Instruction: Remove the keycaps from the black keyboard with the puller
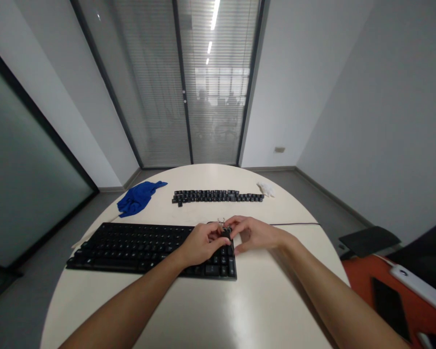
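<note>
A black keyboard [131, 245] lies across the near part of a round cream table [210, 310]. Both hands meet over its right end. My left hand [199, 242] is curled, its fingers pinching a small black binder clip with wire handles [225, 231] held just above the keys. My right hand [252, 233] is also closed, thumb and fingers pinching the same clip from the right side. Loose black keycaps [218, 196] lie in rows farther back on the table.
A crumpled blue cloth [138, 198] sits at the back left and a small white wad [266, 189] beside the keycap rows. A thin black cable [294, 224] runs right from the keyboard. An orange seat [385, 286] with dark flat objects stands at the right.
</note>
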Demonstrator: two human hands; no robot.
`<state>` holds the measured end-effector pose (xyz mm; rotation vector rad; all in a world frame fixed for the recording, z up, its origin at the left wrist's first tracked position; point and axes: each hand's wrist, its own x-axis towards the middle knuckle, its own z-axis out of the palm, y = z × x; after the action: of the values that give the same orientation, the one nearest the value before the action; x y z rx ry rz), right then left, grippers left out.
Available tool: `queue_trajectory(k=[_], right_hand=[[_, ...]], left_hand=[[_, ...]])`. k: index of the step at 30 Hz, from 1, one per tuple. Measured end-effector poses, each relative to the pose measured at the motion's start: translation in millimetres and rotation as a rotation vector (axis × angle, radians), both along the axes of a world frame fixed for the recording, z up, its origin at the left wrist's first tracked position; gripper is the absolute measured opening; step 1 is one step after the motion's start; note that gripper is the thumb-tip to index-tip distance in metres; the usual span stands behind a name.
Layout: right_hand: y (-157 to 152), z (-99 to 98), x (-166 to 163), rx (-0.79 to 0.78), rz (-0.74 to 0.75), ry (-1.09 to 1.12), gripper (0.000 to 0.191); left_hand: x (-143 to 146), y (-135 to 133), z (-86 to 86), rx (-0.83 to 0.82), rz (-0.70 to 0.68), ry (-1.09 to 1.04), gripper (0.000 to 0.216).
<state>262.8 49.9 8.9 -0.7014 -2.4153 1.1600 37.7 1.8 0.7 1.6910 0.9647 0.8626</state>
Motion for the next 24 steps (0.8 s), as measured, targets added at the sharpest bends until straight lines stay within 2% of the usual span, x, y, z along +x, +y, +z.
queue_trajectory(k=[7, 13, 16, 24], right_hand=[[-1, 0.5, -4, 0.011, -0.003, 0.011, 0.034], [-1, 0.5, -3, -0.017, 0.015, 0.012, 0.038], [0, -0.8, -4, 0.010, 0.018, 0.016, 0.038], [-2, -1.7, -10, 0.115, -0.044, 0.119, 0.035]], left_hand=[[-1, 1, 3.8, -0.061, -0.018, -0.051, 0.018], [-3, 6, -0.8, -0.111, 0.020, -0.185, 0.028], [-3, 8, -3.6, -0.091, 0.035, -0.188, 0.030], [-5, 14, -6.8, -0.168, 0.185, -0.288, 0.039]])
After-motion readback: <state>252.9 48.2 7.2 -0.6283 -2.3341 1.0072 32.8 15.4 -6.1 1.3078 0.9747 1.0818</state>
